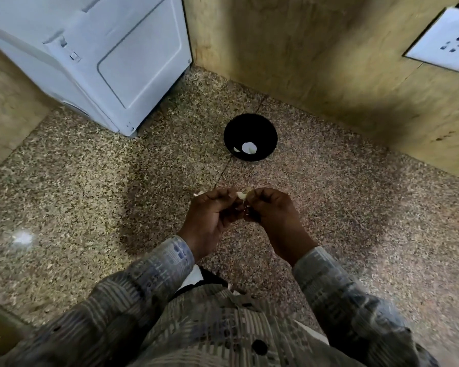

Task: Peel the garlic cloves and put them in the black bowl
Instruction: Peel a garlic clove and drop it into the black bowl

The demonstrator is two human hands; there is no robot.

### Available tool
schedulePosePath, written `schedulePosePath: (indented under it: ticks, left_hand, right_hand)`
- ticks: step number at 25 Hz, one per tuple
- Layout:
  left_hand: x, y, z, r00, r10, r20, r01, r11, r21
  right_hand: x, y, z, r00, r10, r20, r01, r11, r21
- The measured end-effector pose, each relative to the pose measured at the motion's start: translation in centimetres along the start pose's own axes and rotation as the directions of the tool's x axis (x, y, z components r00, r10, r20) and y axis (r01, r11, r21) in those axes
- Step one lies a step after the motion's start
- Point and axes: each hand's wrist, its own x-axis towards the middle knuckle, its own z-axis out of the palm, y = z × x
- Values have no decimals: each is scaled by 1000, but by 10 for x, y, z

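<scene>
Already done: two or three pale peeled cloves (248, 148) lie at the bottom of the black bowl (249, 123).
Bowl: it stands on the stone counter (90, 181) toward the back edge, to the right of the white appliance (104, 54) in the back left corner and well apart from the hands.
Clove in work: a garlic clove (241, 195) is held above the middle of the counter, in front of the bowl, and looks partly bare.
Left hand (210, 213): the fingers are curled, with thumb and fingertips pinching one end of the clove. A scrap of skin (197, 193) pokes out past them.
Right hand (269, 211): the fingers are curled and pinch the clove's other end.
Progress: probably early to midway, with the skin coming off this clove.
Left to do: finish stripping it and drop it in the bowl. How many unpeeled cloves wait cannot be told, because the arms hide the near edge.
</scene>
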Motion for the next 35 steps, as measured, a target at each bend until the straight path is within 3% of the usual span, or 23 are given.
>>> schedulePosePath:
  ticks: [2, 6, 10, 16, 18, 21, 23, 27, 29, 31, 34, 35]
  left_hand:
    - [10, -2, -5, 998, -53, -20, 52, 998, -37]
    - [39, -16, -21, 964, -250, -90, 240, 964, -113]
    - [61, -33, -39, 890, -396, -228, 402, 915, -22]
    - [66, -51, -54, 870, -431, -238, 469, 873, 133]
    - [64, -50, -59, 854, -473, -217, 510, 842, 175]
    - [55, -52, -70, 832, -530, -161, 554, 812, 187]
    - [48, -56, -77, 802, -589, -95, 597, 794, 119]
    - [31, -68, -87, 712, -701, 37, 699, 713, 63]
    - [22, -77, -93, 678, -733, 45, 731, 680, 61]
    - [11, -89, -98, 673, -739, 27, 739, 674, 20]
    - [-1, -104, -101, 705, -709, -5, 706, 703, -86]
    - [-5, -107, -100, 723, -690, -18, 683, 719, -130]
  right_hand:
    - [12, 7, 5, 997, -23, -73, 13, 991, -136]
    - [41, 24, 7, 967, 144, -209, -159, 986, -58]
    - [91, 49, -2, 892, 267, -366, -337, 931, -142]
    - [122, 54, -6, 912, 211, -351, -330, 887, -323]
    - [118, 50, -10, 932, 126, -339, -293, 811, -506]
    - [109, 51, -18, 965, -127, -228, -125, 541, -832]
    - [102, 56, -15, 981, -156, -118, -45, 408, -912]
    - [76, 80, 7, 984, -134, 117, 144, 216, -966]
    - [64, 94, 16, 962, -177, 206, 238, 178, -955]
    - [66, 101, 19, 934, -234, 270, 306, 133, -943]
    - [74, 101, 15, 864, -282, 417, 417, -65, -907]
    - [71, 103, 12, 864, -258, 433, 429, -76, -900]
